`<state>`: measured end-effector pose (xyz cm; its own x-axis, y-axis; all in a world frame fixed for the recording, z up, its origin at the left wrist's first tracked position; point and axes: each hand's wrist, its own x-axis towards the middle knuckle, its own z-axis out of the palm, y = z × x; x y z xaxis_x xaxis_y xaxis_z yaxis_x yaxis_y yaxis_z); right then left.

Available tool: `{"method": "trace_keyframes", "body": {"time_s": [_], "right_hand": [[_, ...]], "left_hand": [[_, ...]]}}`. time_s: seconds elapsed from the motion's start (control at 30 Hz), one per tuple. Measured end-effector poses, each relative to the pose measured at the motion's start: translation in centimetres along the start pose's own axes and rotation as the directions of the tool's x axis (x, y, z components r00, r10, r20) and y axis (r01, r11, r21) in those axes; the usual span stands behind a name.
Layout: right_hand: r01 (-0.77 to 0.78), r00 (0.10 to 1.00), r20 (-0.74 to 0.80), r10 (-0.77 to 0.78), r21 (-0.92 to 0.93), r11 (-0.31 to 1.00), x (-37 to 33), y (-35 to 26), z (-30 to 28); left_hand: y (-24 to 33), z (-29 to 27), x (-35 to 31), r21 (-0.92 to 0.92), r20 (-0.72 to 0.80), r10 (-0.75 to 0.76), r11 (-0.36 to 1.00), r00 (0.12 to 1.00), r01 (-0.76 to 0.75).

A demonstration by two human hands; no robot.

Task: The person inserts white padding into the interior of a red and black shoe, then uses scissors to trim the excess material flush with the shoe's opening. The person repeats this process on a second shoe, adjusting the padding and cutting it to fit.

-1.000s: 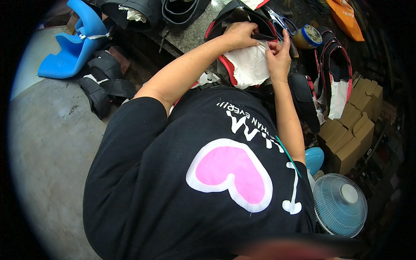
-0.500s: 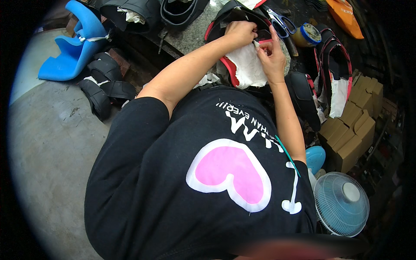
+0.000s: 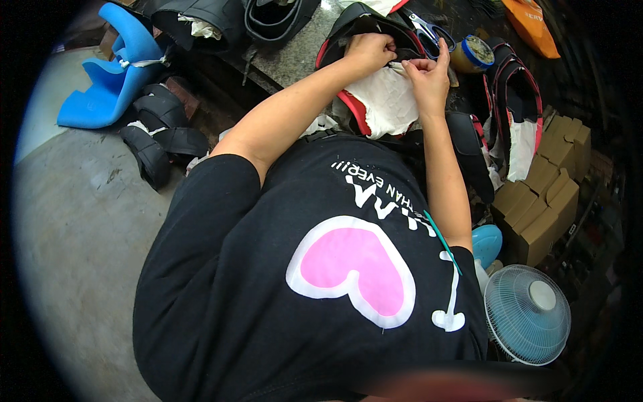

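Observation:
A curved padded piece (image 3: 357, 114), black outside with red trim, lies on the worktop in front of me. White, wrinkled lining cloth (image 3: 385, 102) covers its near part. My left hand (image 3: 370, 52) reaches into the hollow of the piece with curled fingers; what they pinch there is too small to make out. Thumb and fingertips of my right hand (image 3: 429, 77) are pressed together on the upper edge of the white lining, its index finger pointing up. Just beyond that hand lie dark-handled scissors (image 3: 435, 35).
A jar (image 3: 473, 53) with a blue rim stands right of the scissors. Similar black-and-red pieces (image 3: 516, 100) lie at the right, above cardboard boxes (image 3: 542, 208) and a fan (image 3: 527, 315). Blue foam (image 3: 107, 90) and black pads (image 3: 161, 130) sit at the left.
My right hand has turned and come up slightly, its fingers closing on the lining's upper edge. My left hand stays nearly in place.

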<state>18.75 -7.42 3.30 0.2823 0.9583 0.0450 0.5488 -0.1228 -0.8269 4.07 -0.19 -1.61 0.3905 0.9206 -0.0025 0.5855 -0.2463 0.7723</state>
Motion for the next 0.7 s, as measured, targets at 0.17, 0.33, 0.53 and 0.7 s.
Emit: {"method": "trace_keyframes", "body": {"time_s": [0.17,0.33,0.53,0.7], "right_hand": [[-0.003,0.999,-0.054,0.005,0.04,0.999,0.7,0.7,0.5],[0.186,0.982,-0.104,-0.16,0.325,0.927,2.6,0.6,-2.8],[0.108,0.993,0.09,-0.076,-0.433,0.895,0.8,-1.4,-1.9],[0.151,0.988,0.07,-0.138,-0.615,0.774,0.6,-1.5,0.1]], "left_hand": [[0.3,-0.1,-0.3,0.037,-0.021,-0.008,0.999,1.0,0.009],[0.5,0.0,-0.4,0.061,-0.033,-0.033,0.998,0.999,0.035],[0.3,0.0,-0.2,0.054,-0.028,-0.018,0.998,0.999,0.02],[0.6,-0.1,-0.6,0.05,-0.061,0.01,0.999,0.998,-0.007]]}}
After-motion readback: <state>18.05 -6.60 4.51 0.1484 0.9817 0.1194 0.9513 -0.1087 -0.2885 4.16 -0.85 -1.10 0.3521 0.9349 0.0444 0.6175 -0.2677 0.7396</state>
